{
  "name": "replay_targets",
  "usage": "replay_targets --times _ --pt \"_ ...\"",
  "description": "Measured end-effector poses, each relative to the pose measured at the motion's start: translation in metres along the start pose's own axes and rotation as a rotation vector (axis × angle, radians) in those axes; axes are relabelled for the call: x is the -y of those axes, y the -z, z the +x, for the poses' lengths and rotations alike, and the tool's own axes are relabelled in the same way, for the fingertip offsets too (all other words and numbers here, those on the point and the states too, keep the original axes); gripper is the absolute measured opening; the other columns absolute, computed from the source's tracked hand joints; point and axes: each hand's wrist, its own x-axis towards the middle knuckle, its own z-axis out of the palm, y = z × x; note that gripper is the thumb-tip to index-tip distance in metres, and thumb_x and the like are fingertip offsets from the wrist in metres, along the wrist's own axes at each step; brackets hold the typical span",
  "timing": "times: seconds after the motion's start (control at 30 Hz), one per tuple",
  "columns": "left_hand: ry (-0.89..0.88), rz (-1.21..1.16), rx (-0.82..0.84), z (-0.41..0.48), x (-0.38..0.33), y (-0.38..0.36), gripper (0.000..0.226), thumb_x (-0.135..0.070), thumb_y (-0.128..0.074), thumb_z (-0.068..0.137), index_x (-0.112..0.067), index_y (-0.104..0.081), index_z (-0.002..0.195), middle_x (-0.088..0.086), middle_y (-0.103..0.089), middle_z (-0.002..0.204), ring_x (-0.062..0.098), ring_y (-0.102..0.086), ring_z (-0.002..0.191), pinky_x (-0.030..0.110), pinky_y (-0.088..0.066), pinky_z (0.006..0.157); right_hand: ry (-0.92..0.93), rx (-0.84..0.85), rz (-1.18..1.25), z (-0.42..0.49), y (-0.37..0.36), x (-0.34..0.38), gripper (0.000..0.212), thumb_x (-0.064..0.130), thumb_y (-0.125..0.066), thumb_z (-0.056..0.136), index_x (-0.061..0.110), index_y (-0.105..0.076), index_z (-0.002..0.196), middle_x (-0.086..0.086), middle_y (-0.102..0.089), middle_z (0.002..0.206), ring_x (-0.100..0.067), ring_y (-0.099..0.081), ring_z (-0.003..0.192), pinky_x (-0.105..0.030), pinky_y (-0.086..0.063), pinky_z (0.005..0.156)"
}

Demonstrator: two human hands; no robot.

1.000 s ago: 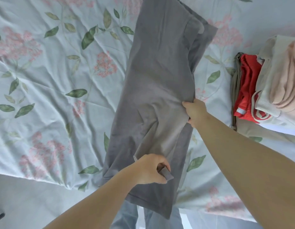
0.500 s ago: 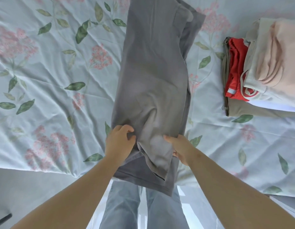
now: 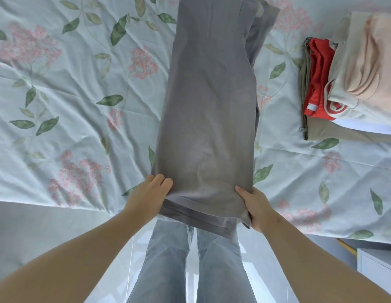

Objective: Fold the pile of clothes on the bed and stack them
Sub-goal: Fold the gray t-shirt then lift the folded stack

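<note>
Change: both hands have come to the near corners of the grey garment (image 3: 207,106). One second ago the right hand held its right edge halfway up and the left hand pinched a loose flap near the hem. That flap is now laid flat and the cloth is smoother.
Grey garment: folded into one long narrow strip, it lies lengthwise on the middle of the bed (image 3: 70,84). Its hem end overhangs the near edge of the bed, above the person's legs.
Left hand (image 3: 149,197): grips the near left corner of the strip. The fingers (image 3: 166,182) are curled and pressed together against the fabric edge; their tips are hidden by the cloth.
Right hand (image 3: 254,206): grips the near right corner. The thumb lies on top of the cloth and the other fingers are hidden beneath it, pinching the hem.
Stack of folded clothes (image 3: 363,101): rests on the bed to the right, well apart from the grey garment. A pale pink piece (image 3: 365,57) lies on top, over cream and white layers. A red piece (image 3: 319,79) shows at the left side, and a khaki piece (image 3: 325,132) lies at the bottom.
Bed cover: pale, printed with pink flowers and green leaves, and creased.
Legs (image 3: 168,259): in light blue jeans, standing against the near edge of the bed.
White furniture (image 3: 378,267): stands at the lower right, beside the bed.
</note>
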Motion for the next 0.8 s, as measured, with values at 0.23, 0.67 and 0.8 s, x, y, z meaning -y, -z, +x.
replay_targets --times 0.23,0.67,0.8 --pt "-0.029 0.198 0.144 -0.010 0.027 0.004 0.034 -0.034 -0.051 0.083 -0.021 -0.050 0.114 -0.001 -0.049 0.114 0.023 -0.048 0.103 0.032 -0.041 0.079 -0.096 0.076 -0.267 -0.008 -0.002 -0.017 0.016 0.012 -0.063 0.090 0.010 -0.057 0.105 -0.011 -0.062 0.086 -0.020 -0.057 0.073 -0.031 -0.053 0.066" --pt "-0.092 0.077 0.264 -0.011 0.039 0.009 0.013 -0.018 -0.052 0.089 -0.016 -0.054 0.102 -0.002 -0.049 0.100 0.020 -0.046 0.101 0.025 -0.035 0.071 -0.289 0.098 -0.046 -0.007 0.006 -0.017 0.006 0.009 -0.056 0.093 0.014 -0.057 0.097 -0.006 -0.064 0.086 -0.019 -0.060 0.074 -0.033 -0.054 0.065" --pt "-0.159 0.166 0.292 -0.007 0.040 0.012 0.015 -0.016 -0.046 0.093 -0.015 -0.052 0.107 0.000 -0.051 0.108 0.021 -0.048 0.106 0.029 -0.041 0.082 -0.318 0.122 0.078 -0.009 0.007 -0.023 0.002 0.007 -0.055 0.093 0.009 -0.055 0.094 -0.007 -0.056 0.066 -0.012 -0.052 0.045 -0.021 -0.050 0.040"
